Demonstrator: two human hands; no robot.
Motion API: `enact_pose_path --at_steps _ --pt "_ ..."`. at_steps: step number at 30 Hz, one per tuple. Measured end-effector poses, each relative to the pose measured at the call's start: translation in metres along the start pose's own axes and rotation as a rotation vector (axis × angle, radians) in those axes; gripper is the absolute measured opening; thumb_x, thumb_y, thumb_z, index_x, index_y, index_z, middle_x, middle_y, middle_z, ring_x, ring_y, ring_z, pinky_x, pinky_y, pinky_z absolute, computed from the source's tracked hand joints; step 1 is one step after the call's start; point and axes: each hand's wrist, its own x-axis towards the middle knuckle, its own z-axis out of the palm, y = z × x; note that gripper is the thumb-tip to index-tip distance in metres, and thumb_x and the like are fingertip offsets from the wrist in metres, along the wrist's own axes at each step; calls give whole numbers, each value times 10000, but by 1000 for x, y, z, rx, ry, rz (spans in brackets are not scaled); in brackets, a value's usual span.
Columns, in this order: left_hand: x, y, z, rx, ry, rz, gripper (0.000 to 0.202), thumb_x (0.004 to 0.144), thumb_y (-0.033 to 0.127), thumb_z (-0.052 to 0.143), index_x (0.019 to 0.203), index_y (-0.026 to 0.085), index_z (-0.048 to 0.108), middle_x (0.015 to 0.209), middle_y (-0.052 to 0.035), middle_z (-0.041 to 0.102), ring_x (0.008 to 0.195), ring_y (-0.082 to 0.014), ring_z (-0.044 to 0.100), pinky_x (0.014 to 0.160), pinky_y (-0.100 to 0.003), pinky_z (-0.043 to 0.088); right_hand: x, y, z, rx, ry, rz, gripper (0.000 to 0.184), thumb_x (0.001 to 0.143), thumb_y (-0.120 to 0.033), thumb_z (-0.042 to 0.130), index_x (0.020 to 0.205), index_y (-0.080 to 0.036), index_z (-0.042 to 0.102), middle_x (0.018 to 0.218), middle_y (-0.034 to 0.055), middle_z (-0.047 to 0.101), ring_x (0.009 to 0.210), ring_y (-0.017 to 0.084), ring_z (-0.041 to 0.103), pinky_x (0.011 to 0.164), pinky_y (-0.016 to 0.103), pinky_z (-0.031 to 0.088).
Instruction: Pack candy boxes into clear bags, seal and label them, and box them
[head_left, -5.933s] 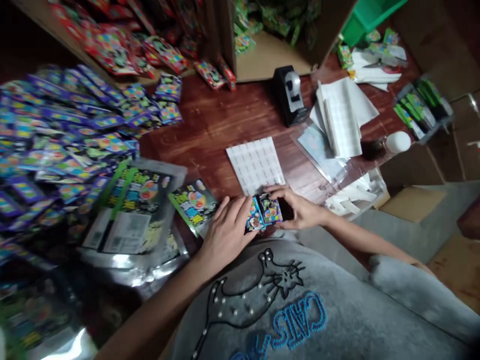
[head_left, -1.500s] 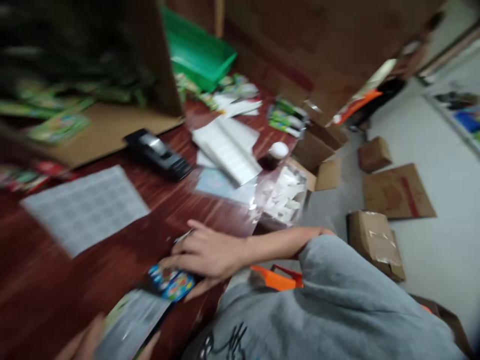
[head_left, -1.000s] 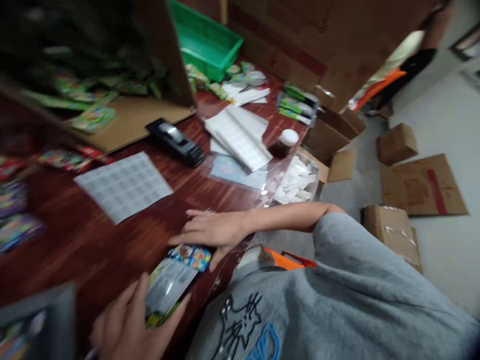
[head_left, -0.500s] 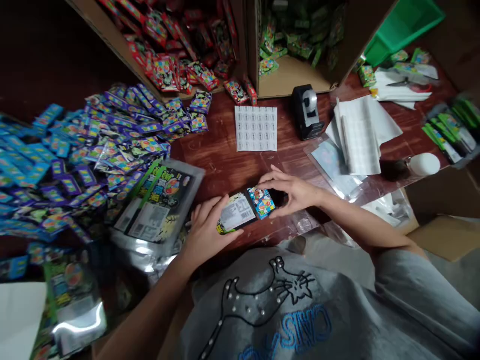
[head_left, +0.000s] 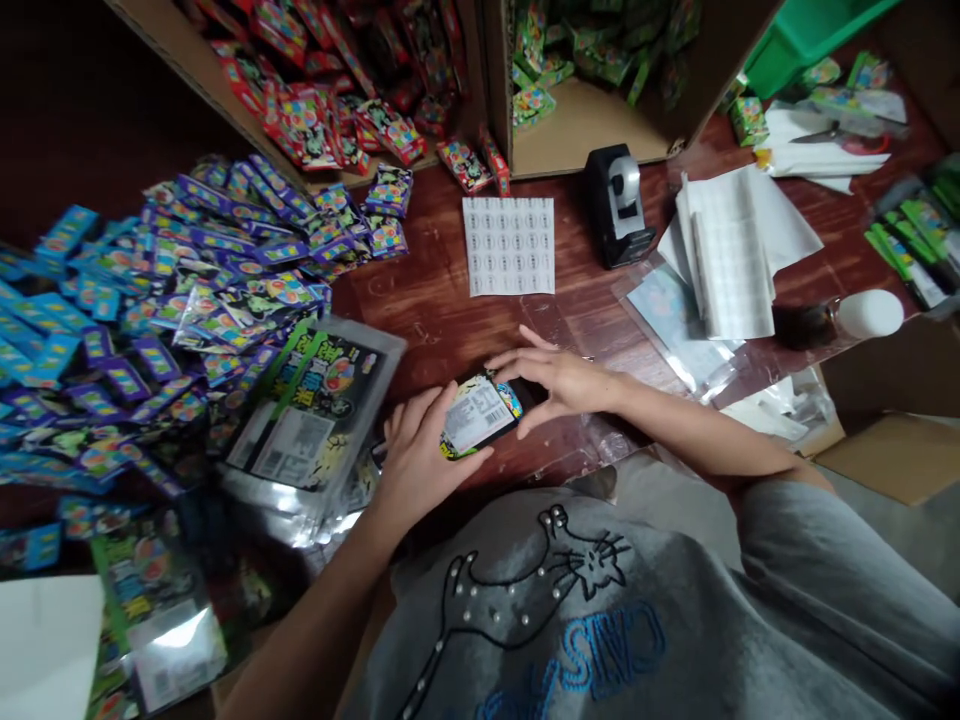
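Observation:
My left hand (head_left: 415, 462) grips a small foil pouch (head_left: 475, 421) with a white printed label, at the near edge of the red-brown table (head_left: 442, 300). My right hand (head_left: 553, 378) reaches in from the right, its fingers curled on a stack of small colourful packets (head_left: 511, 398) whose end sits in the pouch mouth. Most of the stack is hidden by the pouch and my fingers.
A heap of blue and purple packets (head_left: 150, 300) covers the table's left. A pile of larger foil bags (head_left: 311, 420) lies beside my left hand. A sticker sheet (head_left: 509, 245), a tape dispenser (head_left: 616, 205), white sheets (head_left: 731, 250) and cardboard boxes (head_left: 570, 120) of packets stand farther back.
The view swung back from the room's right side to the table. The left hand brought a foil pouch to the packets, and the packets now sit deeper in its mouth.

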Motion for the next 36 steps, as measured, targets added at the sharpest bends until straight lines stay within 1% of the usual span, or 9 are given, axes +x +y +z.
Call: enact_pose_path --at_steps 3,6,10,13,16,20,25,31,36 --pt "5 2 6 75 -30 -31 881 869 510 824 1610 189 473 1510 -198 620 1320 -425 596 1092 -533 461 -7 0 -1 -163 -28 69 669 902 -619 818 1427 -228 680 1715 176 478 1646 382 374 1361 709 21" --pt "8 7 4 138 -65 -30 852 917 554 761 1624 176 471 1523 -215 614 1324 -449 583 1104 -569 424 -33 -4 -28 -313 28 199 853 892 -746 753 1592 -305 545 1816 147 287 1694 430 213 1329 767 41" --pt "12 11 -4 195 -109 -17 835 955 588 696 1631 149 477 1521 -245 600 1321 -478 566 1082 -600 415 -81 -16 -56 -397 58 368 1222 758 -876 775 1680 -181 375 1638 257 477 1506 475 460 1292 776 227" --pt "14 11 -3 201 -128 1 835 963 605 679 1620 126 493 1499 -254 608 1289 -479 574 1038 -588 438 -96 -21 -46 -373 -7 426 1042 815 -708 819 1580 -97 459 1404 267 621 1277 441 594 1170 712 439" --pt "15 9 1 189 -135 49 837 937 602 722 1603 138 517 1487 -241 622 1280 -465 580 1039 -566 436 -83 -18 -29 -206 6 273 825 879 -505 790 1533 -113 476 1431 243 607 1292 379 592 1132 594 507" --pt "14 3 7 152 -137 107 876 892 571 794 1613 169 500 1511 -213 622 1290 -435 585 1054 -529 429 -46 0 -22 -74 -103 52 796 851 -357 785 1552 -139 478 1501 210 573 1415 351 535 1258 602 393" --pt "13 -1 13 115 -115 89 930 859 583 829 1625 182 488 1506 -215 624 1298 -430 583 1062 -526 429 -19 23 -23 -92 -213 8 792 903 -375 796 1589 -132 484 1551 223 554 1500 368 485 1327 663 265" --pt "14 6 13 140 -60 1 940 858 583 837 1622 160 488 1502 -226 621 1290 -428 586 1023 -525 459 -24 25 -2 -54 11 100 833 942 -603 773 1564 -135 477 1605 257 514 1547 365 471 1329 632 313" --pt "18 8 8 173 -38 26 906 851 526 861 1606 175 504 1470 -199 656 1256 -393 618 1011 -500 481 -31 19 -4 -130 72 205 724 841 -586 862 1395 -201 600 1443 181 650 1393 360 599 1332 762 80"
